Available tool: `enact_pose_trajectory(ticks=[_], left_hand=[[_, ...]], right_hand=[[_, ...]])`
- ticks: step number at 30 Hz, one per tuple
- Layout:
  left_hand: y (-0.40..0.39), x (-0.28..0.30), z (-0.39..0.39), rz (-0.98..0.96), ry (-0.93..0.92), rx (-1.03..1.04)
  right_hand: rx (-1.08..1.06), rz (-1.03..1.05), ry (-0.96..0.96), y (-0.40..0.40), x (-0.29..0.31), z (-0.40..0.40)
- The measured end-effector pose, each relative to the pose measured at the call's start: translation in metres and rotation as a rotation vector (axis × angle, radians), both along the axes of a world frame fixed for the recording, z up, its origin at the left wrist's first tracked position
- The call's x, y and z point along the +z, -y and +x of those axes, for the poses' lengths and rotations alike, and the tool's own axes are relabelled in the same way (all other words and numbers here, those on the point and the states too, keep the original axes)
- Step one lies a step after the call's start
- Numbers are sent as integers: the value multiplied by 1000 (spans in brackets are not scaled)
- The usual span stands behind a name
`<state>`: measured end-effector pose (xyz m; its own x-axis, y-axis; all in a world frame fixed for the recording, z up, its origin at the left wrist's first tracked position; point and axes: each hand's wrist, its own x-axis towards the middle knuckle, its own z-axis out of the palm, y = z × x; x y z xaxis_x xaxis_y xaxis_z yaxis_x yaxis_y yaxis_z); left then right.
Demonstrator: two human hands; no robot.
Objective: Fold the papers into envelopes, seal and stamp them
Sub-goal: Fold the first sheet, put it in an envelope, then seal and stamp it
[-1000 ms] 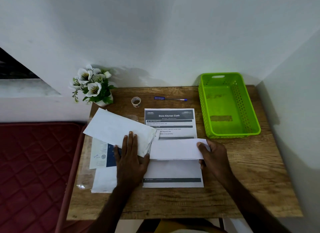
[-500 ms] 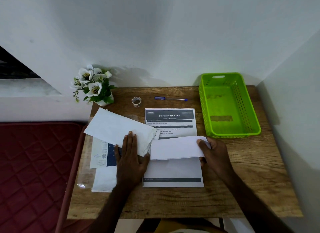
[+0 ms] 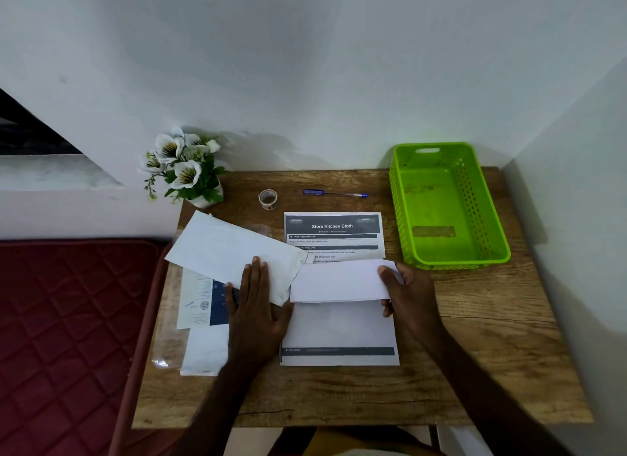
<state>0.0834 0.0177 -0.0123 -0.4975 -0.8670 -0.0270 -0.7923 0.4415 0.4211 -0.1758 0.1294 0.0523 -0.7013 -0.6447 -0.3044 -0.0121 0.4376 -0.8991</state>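
Right hand (image 3: 409,294) pinching folded paper (image 3: 336,282) at its 3 o'clock end; left hand (image 3: 258,306) flat, fingers straight, pressing envelope (image 3: 230,252) at paper's 9 o'clock.

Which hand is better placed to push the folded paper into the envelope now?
The right hand, probably. It already pinches the folded paper at its right end, pointing toward the envelope. The left hand lies flat on the envelope, holding it down.
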Motion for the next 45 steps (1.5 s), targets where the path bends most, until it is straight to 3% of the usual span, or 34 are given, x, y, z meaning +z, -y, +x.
enact_pose_trajectory(ticks=[7, 16, 28, 35, 39, 45], left_hand=[[1, 1, 1, 21, 4, -7], [0, 2, 0, 32, 12, -9], [-2, 3, 0, 12, -3, -6], [-1, 2, 0, 0, 29, -16], [-1, 2, 0, 0, 36, -17], [0, 1, 1, 10, 57, -26]], right_hand=[[-20, -41, -201, 2, -4, 15], [-80, -122, -252, -6, -2, 32], [-210, -58, 60, -6, -10, 71], [-230, 137, 196, -8, -10, 66], [-274, 155, 213, -12, -8, 61], [-178, 114, 184, 7, -8, 74]])
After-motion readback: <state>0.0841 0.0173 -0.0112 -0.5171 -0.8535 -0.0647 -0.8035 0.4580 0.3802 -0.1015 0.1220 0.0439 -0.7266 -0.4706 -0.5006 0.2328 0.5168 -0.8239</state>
